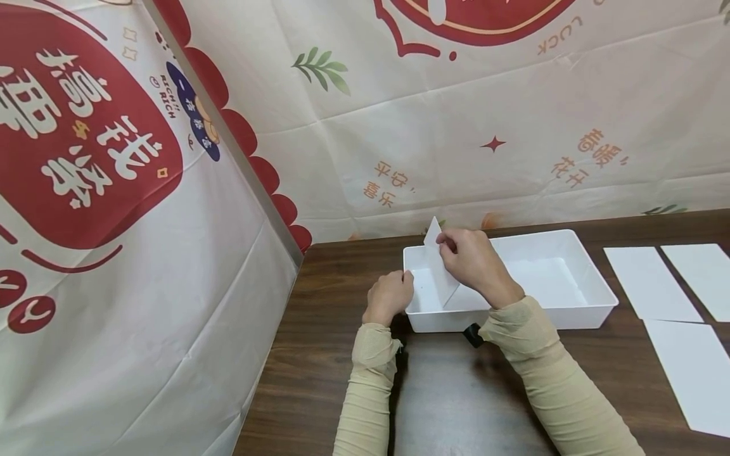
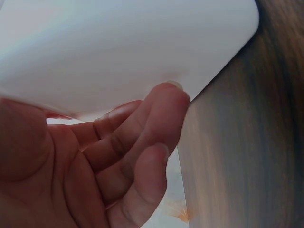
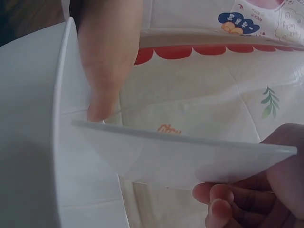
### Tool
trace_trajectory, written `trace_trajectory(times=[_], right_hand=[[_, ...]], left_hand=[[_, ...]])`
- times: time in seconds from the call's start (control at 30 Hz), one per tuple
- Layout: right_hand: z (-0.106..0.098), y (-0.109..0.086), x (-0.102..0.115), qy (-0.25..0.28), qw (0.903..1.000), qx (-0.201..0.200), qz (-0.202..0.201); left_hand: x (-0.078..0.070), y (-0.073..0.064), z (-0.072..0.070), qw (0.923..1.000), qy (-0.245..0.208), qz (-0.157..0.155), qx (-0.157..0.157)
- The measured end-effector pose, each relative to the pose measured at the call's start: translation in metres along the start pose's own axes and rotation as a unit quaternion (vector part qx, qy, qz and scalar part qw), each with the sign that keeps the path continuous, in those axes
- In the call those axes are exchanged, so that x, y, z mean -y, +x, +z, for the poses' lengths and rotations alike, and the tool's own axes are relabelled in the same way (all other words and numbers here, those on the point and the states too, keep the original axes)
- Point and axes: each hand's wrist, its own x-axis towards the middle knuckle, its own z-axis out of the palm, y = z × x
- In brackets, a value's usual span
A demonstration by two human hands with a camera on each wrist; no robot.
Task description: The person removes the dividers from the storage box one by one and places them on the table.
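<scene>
At its left end, a shallow white plastic tray (image 1: pixel 593 316) is gripped by my left hand (image 1: pixel 390 296), thumb at the rim. The left wrist view shows curled fingers (image 2: pixel 161 114) against the tray's outer wall (image 2: pixel 118 61). My right hand (image 1: pixel 473 263) pinches a thin, stiff white panel (image 1: pixel 441 275) by its upper far edge. Standing tilted inside the tray's left part, the panel runs across the tray, and its far corner rises above the rim. In the right wrist view, the panel (image 3: pixel 161 152) reaches the tray's wall (image 3: pixel 85 190) with its near end.
Three white rectangular sheets (image 1: pixel 653 282) lie on the dark wooden table (image 1: pixel 336 278) right of the tray. Printed cloth (image 1: pixel 456 139) hangs behind the table, and another printed cloth (image 1: pixel 228 253) hangs on the left side.
</scene>
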Motion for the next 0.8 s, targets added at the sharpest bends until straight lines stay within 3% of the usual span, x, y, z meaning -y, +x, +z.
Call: trace_trajectory(times=[0.8], right_hand=[[-0.039,-0.016,-0.021,-0.033,0.9986,-0.041,0.001]], left_hand=[[0.000,-0.001,0.000,0.9999,-0.001,-0.002,0.010]])
